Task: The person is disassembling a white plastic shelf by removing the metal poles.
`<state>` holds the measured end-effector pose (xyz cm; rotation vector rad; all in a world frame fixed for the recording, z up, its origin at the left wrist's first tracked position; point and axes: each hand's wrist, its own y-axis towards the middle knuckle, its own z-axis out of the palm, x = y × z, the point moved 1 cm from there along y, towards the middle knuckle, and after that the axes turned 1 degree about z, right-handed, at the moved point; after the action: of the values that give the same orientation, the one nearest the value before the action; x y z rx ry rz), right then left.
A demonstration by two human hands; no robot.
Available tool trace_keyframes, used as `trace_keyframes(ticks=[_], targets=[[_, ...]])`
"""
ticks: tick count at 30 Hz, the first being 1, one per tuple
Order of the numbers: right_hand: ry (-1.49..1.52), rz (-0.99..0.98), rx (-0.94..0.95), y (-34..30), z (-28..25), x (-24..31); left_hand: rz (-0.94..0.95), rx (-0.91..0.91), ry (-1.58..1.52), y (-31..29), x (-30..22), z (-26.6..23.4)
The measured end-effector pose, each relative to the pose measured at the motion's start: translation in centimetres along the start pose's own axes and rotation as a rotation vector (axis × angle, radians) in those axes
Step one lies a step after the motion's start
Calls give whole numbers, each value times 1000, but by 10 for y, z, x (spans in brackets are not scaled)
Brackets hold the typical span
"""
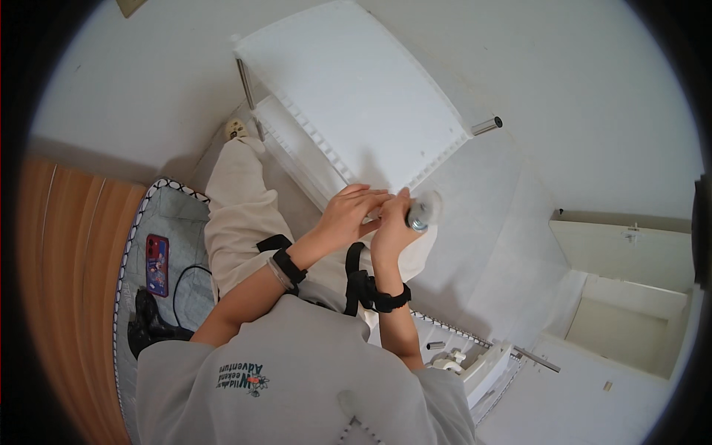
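A white plastic shelf unit [363, 81] with metal tube legs [486, 126] lies tilted in front of me, its near corner by my hands. My right hand [393, 230] is closed around a caster wheel [424, 211], a round whitish piece with a shiny metal part, slightly blurred. Curled at the fingers, my left hand [345, 219] meets the right hand's fingertips just below the shelf's corner. Whatever lies between the fingers of both hands is hidden. Black straps circle both wrists.
A phone in a patterned case [157, 265] and a black cable lie on the grey padded seat [189, 230] at my left. Wooden slats [74, 297] stand beside it. At lower right are a white plastic part [489, 374], a metal tube [538, 360] and a cabinet with an open door [619, 248].
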<state>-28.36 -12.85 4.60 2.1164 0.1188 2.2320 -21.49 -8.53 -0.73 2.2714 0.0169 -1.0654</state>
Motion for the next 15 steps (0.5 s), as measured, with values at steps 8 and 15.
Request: trace_keyframes(ticks=[8,15], targets=[[42,-407,221,62,-45,106,-26,-7,-3,-2,2,0],[-606,-16,429,28,-55,49,-54,69,-21,10,-26,-39]])
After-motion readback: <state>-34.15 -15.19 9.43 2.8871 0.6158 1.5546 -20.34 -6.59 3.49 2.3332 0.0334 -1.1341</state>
